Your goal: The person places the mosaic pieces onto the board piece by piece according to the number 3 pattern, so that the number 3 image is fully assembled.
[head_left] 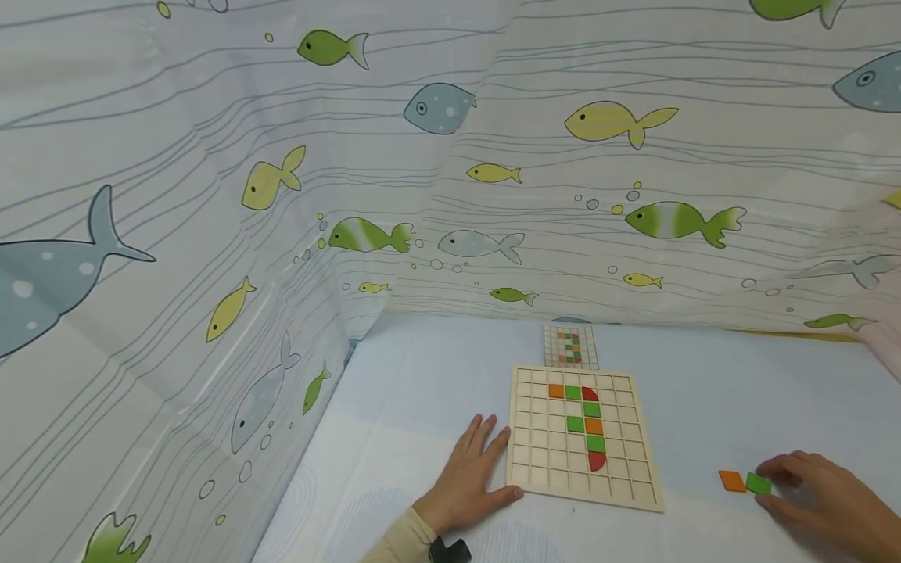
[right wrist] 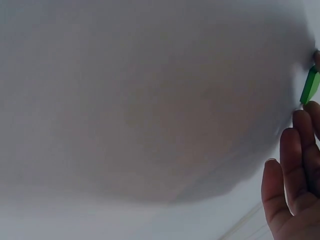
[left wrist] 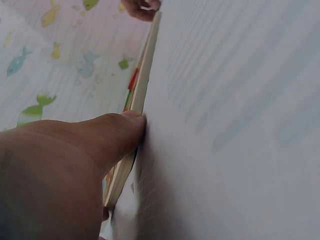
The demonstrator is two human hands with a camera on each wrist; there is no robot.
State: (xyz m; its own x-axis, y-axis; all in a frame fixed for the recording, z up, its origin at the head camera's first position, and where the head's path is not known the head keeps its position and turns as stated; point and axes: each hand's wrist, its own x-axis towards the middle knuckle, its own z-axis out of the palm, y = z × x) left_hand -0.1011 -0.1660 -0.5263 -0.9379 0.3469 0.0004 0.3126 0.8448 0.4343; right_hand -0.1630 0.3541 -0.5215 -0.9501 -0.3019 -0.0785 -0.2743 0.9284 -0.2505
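A square wooden grid board (head_left: 538,439) lies on the table, with orange, green and red tiles in some of its cells. My left hand (head_left: 464,478) rests at the board's left side with fingers spread and straight. In the left wrist view its thumb (left wrist: 122,127) touches the board's edge. Off to the right, my right hand (head_left: 823,489) pinches a green tile (head_left: 759,483) between thumb and forefinger, down at the tabletop. That green tile (right wrist: 310,86) shows between the fingertips in the right wrist view. Just left of it lies an orange diamond-shaped tile (head_left: 732,481).
Behind the board, touching or nearly touching its far edge, lies a smaller card (head_left: 551,352) printed with a coloured grid pattern. A pale blue-white cloth (head_left: 422,375) covers the table. Fish-patterned curtains (head_left: 549,211) hang along the back and left.
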